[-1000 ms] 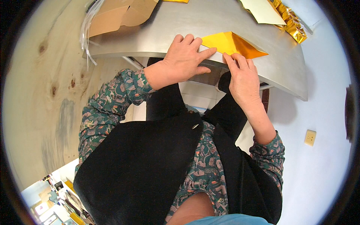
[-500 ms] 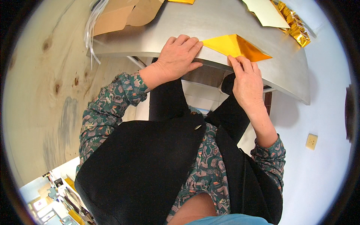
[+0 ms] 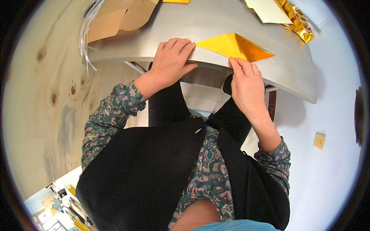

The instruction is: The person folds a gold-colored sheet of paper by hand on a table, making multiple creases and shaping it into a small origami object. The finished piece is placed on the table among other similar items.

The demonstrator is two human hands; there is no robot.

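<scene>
A sheet of shiny gold foil paper [image 3: 221, 45], folded into a long pointed shape, lies near the front edge of the grey metal table. A crease divides its brighter left part from the darker right part. At its left tip rests my left hand [image 3: 170, 61], open and palm down, with the thumb held apart below the table edge. My right hand [image 3: 248, 84] has its fingers bent together at the paper's near edge, the fingertips touching the foil. How firmly it grips cannot be seen, as the thumb is mostly hidden.
The curved table [image 3: 185, 23] has brown cardboard [image 3: 115, 21] and white plastic strips [image 3: 88, 34] at its far left. Cream paper [image 3: 269, 11] and a pleated gold foil bundle [image 3: 298, 23] lie at the far right. A wooden panel [image 3: 38, 96] stands on the left, a white wall [image 3: 331, 111] on the right.
The whole view has shifted slightly, so table, paper and hands appear a little further left. Both hands keep about the same places on the gold paper.
</scene>
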